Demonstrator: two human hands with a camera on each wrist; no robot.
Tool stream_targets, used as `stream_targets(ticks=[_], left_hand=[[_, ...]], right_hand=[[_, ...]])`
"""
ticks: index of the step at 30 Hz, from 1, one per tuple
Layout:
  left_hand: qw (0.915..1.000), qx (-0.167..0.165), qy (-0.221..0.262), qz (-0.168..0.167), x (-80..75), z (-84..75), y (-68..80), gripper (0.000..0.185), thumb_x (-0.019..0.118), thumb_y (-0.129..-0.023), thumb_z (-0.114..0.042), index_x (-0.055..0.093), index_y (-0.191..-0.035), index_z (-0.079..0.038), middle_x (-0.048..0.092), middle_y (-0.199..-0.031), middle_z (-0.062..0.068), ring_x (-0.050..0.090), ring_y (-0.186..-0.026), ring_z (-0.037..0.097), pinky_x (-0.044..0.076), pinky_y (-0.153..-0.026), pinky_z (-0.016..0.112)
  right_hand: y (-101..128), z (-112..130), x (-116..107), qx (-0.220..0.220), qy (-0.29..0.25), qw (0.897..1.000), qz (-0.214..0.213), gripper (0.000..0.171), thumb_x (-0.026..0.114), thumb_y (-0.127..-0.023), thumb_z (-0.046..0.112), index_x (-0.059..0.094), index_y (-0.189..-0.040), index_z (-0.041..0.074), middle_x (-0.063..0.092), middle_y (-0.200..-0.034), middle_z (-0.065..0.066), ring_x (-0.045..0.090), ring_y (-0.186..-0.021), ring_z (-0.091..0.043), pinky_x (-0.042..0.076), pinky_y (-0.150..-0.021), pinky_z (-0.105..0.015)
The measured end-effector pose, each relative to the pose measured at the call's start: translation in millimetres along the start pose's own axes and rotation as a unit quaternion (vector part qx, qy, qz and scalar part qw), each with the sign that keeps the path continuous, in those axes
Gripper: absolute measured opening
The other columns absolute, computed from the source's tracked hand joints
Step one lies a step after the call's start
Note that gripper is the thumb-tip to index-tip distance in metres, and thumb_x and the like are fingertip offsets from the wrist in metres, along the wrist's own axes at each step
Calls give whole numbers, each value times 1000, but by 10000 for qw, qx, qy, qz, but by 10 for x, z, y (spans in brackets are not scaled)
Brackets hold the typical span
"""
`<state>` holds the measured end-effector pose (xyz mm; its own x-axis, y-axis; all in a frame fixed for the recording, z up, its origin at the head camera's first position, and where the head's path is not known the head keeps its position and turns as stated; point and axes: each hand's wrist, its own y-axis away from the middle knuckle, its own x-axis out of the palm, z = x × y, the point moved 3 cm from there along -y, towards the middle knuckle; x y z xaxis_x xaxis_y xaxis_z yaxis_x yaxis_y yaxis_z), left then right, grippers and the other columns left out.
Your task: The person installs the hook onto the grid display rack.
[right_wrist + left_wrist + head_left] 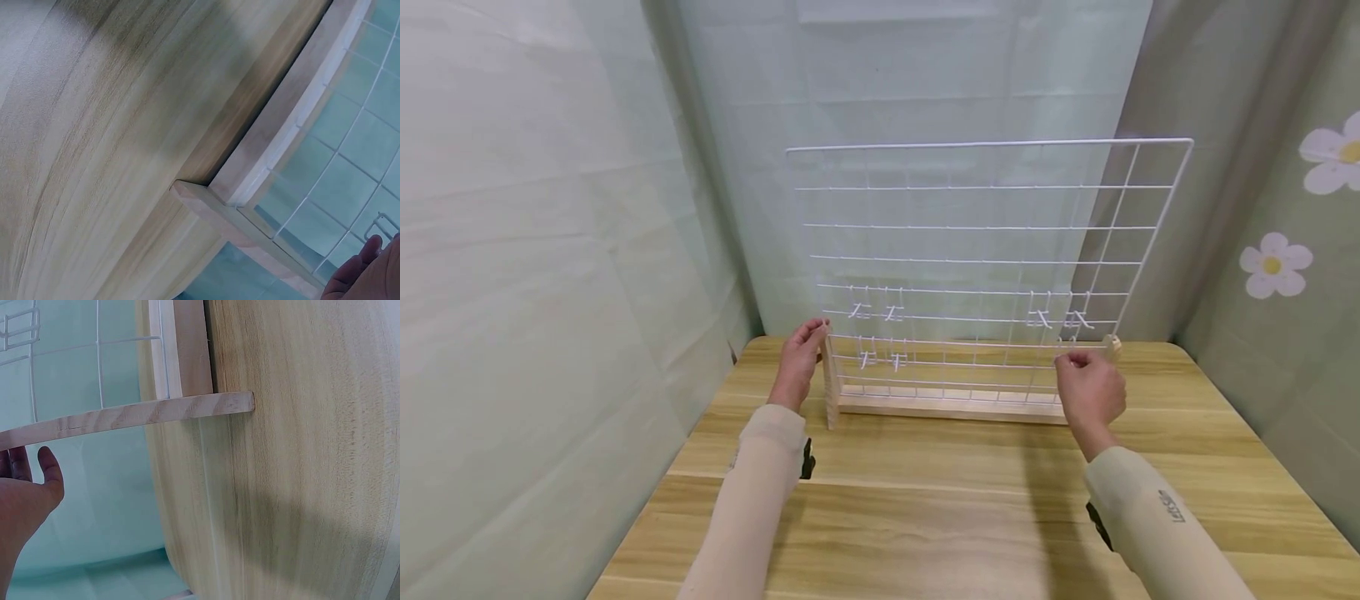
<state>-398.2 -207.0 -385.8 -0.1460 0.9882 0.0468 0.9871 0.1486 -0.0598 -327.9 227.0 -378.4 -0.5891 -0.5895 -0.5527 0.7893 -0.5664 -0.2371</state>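
Observation:
A white wire grid panel (970,262) stands upright in a pale wooden stand (951,403). At the stand's left end piece (831,379), my left hand (797,362) holds the upper end between fingers and thumb. In the left wrist view, some fingertips of the left hand (25,494) meet the wood while one digit stands apart from it. My right hand (1092,392) pinches a white wire hook (380,224) low on the grid's right side. Its fingertips partly hide that hook.
Other white hooks (892,313) hang on the grid, some at left and a pair (1040,318) at right. The wooden table (925,500) extends toward me. Pale green curtains (550,250) enclose the back and sides; the right one carries white flowers (1275,267).

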Motion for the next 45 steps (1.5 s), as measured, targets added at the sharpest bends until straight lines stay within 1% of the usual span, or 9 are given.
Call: stream_targets(ticks=[5,13,19,24,28,32,37,40,45], left_hand=[[10000,39,11,-21,1,-5,4,42,53,-104,-26,50,-137,1,48,-147,12,45,-129,24,35,-110,45],[10000,34,1,-78,9,-9,13,38,53,-104,-26,53,-134,-2,53,-141,7,46,-126,23,36,-109,44],[10000,-15,-33,-82,7,4,4,41,52,-104,-27,51,-137,-2,50,-145,10,45,-128,24,35,-110,45],[10000,-19,3,-97,9,0,6,37,52,-105,-26,53,-134,-4,51,-144,9,45,-128,23,35,-110,45],[10000,-4,18,-94,11,1,3,38,52,-105,-25,52,-135,-2,52,-142,8,46,-127,22,35,-110,45],[10000,7,49,-80,18,5,1,40,51,-105,-24,50,-136,0,51,-144,10,45,-128,23,35,-110,45],[10000,-5,30,-70,28,4,3,39,52,-105,-25,51,-136,-1,48,-147,13,45,-129,24,35,-110,46],[10000,-1,11,-88,29,-4,5,39,52,-105,-26,52,-136,-2,49,-147,12,45,-129,24,35,-110,45],[9999,17,-31,-100,22,-8,13,40,51,-105,-27,52,-137,-3,49,-146,12,45,-129,24,35,-110,45]], right_hand=[[-2,-22,23,2,25,10000,17,32,54,-89,29,74,-104,8,72,-99,-14,63,-91,-39,42,-64,-47],[5,-50,68,13,74,10000,40,35,55,-89,31,74,-106,7,72,-101,-15,63,-90,-41,42,-62,-46],[27,-76,100,-22,99,9999,123,33,56,-90,31,73,-106,6,71,-98,-16,62,-88,-40,41,-62,-45],[48,-102,122,-42,103,9998,163,33,56,-91,31,72,-106,6,71,-97,-16,62,-87,-40,41,-61,-45],[52,-121,144,-59,107,9999,107,33,55,-90,31,73,-104,7,71,-95,-15,63,-85,-40,42,-59,-46],[58,-158,166,-81,176,9997,113,33,56,-90,33,74,-102,8,71,-95,-16,63,-86,-43,42,-58,-48],[82,-223,170,-73,267,9995,129,33,55,-89,33,77,-99,10,72,-93,-19,64,-84,-45,41,-53,-48],[103,-256,170,-70,247,9995,162,32,55,-88,31,76,-99,9,72,-92,-17,64,-83,-43,40,-53,-46],[153,-350,163,-11,189,9995,261,30,56,-89,29,75,-97,8,72,-91,-13,63,-80,-36,40,-56,-43]])
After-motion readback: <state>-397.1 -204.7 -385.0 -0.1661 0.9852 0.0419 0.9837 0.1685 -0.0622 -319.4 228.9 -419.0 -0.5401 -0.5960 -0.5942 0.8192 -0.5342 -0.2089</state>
